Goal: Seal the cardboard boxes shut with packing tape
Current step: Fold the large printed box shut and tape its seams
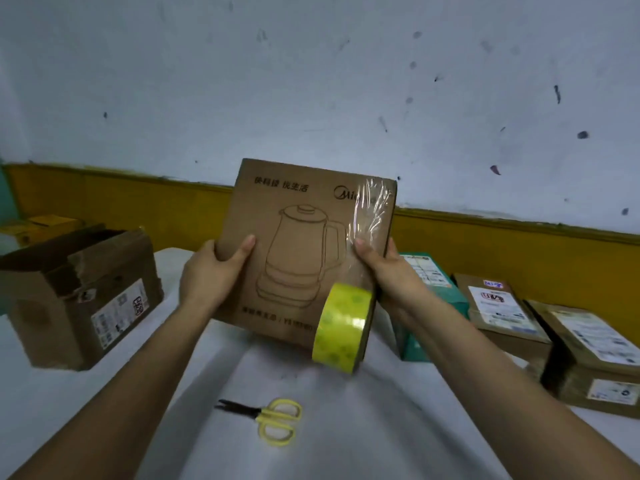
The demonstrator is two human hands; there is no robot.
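Both hands hold kettle box (298, 244) upright above the table (398, 427): left hand (211, 271) fingers curled round its edge, right hand (388, 271) thumb pressing clear tape (370, 216); tape roll (341, 329) hangs just below right fingers.

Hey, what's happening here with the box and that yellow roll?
A person holds a kettle-printed cardboard box upright above the table, left hand on one edge, right hand on the other. A strip of clear tape runs down its right side to the yellow tape roll at the lower corner. Scissors lie on the table, untouched.
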